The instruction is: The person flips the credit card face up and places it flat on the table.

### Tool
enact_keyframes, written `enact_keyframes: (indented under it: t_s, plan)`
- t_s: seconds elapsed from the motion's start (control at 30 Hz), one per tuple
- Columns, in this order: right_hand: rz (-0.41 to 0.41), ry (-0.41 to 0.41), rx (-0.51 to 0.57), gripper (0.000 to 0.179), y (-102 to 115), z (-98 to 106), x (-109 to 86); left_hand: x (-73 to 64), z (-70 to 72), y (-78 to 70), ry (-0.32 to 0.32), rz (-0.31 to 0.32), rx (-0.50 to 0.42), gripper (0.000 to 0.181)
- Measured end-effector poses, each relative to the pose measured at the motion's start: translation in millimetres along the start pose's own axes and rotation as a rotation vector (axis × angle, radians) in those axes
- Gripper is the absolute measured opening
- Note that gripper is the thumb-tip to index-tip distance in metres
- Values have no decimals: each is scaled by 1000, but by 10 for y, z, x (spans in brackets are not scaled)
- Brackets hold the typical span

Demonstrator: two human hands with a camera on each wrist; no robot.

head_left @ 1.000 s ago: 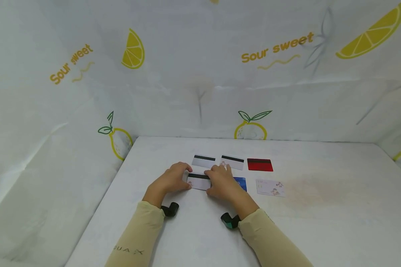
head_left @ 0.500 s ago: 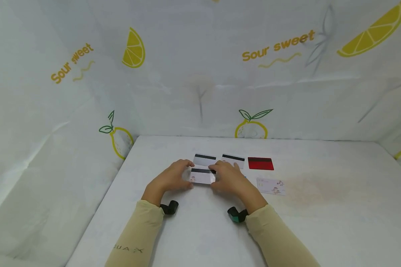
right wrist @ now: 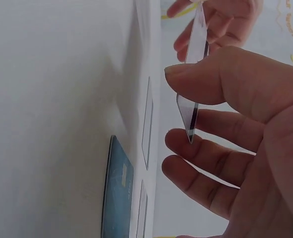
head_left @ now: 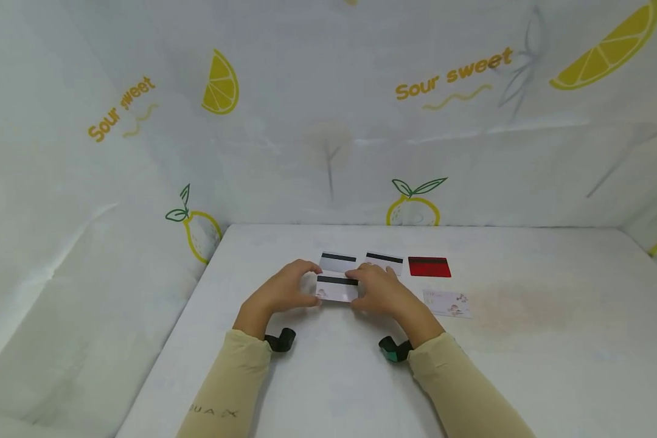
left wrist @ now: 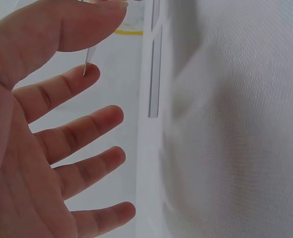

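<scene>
Left hand (head_left: 279, 293), right hand (head_left: 387, 297): pinching one magnetic-stripe card (head_left: 337, 289)
Lying: two white cards (head_left: 337, 263), one red card (head_left: 429, 267), one blue card (right wrist: 117, 196), one floral card (head_left: 446, 303)
Table (head_left: 339, 383): white
Backdrop (head_left: 285, 176): lemon-printed

Person in long sleeves, pale khaki-yellow, creased. Left sleeve (head_left: 227, 377), on side of worktop's (head_left: 334, 395) left edge: dark printed lettering (head_left: 210, 412), partly legible, U, A and X-like mark. Right sleeve (head_left: 462, 389): same cloth, loose cuff. Left wrist: small black angled device (head_left: 282, 342). Right wrist: similar black device (head_left: 396, 352), green patch (head_left: 390, 356).
</scene>
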State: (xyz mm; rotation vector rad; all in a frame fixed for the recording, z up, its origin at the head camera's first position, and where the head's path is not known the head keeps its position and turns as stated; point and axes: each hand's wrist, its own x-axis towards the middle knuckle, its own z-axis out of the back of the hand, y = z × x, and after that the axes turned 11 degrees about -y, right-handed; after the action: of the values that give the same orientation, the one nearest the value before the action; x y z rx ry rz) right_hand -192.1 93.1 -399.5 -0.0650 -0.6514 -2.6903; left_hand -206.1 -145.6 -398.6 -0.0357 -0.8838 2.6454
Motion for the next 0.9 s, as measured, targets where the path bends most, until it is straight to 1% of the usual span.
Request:
enact_keyframes:
  t_s: [0.1,0.23,0.33,0.4,0.5,0.6,0.63,0.7,0.8,0.9]
  plan:
    - [21,-31,-37,58,10,-39,10,-4,-4,-12,-17,-17,-5,53]
    - [55,-83,-71,58,88,-93,7,-11,-4,-48,-34,-55,-12,51]
    - [86,-122,-76,58,190,-109,-5,-12,-7,-90,-31,-97,-18,50]
    - [109,-149,-87,56,247,-117,-14,-14,-15,-122,-23,-111,-13,50]
    - [125,-170,-101,54,285,-105,-25,-16,-20,-171,-13,-111,-9,52]
    - [120,-180,-82,54,274,-84,-27,-26,-22,-183,2,-79,-17,59]
    - [112,-176,-57,55,269,-78,-24,-32,-22,-178,8,-65,-22,63]
    - [88,-167,49,56,254,-63,-24,-38,-30,-163,28,-41,-23,69]
    - [41,-143,297,58,232,-35,-28,-30,-56,-137,57,-21,-19,75]
    - [0,-112,545,57,217,-13,-26,-15,-75,-122,67,-24,-31,73]
